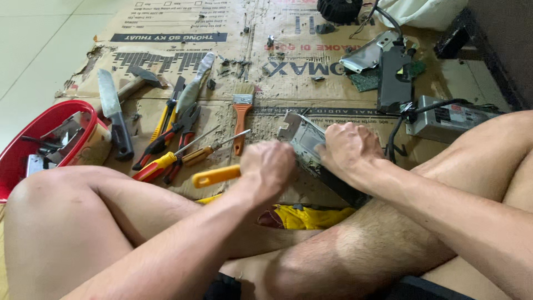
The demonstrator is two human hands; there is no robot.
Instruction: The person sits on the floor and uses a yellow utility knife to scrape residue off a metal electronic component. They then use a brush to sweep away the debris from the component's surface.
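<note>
Seated cross-legged on the floor, over flattened cardboard (pixel 166 28). Left hand (pixel 269 166) fisted, fingers clamped on a yellow-handled tool (pixel 215 176), handle jutting out to the left, tip hidden behind the hand. Right hand (pixel 347 147) pressed down on a grey metal casing (pixel 302 136), fingers curled tight over its upper edge; casing tilted, propped against the right shin, just beside the left hand. Spread on the cardboard to the left: knife (pixel 114 114), hammer (pixel 136 80), pliers (pixel 166 136), two screwdrivers (pixel 191 153), orange-handled brush (pixel 241 114) near the casing. Red basin (pixel 22 133) at far left, holding metal scraps. Beyond the right hand: black bracket (pixel 394 78) over a green circuit board (pixel 366 80), silver box (pixel 449 116) with black cables. Yellow cloth (pixel 308 216) under the legs.
</note>
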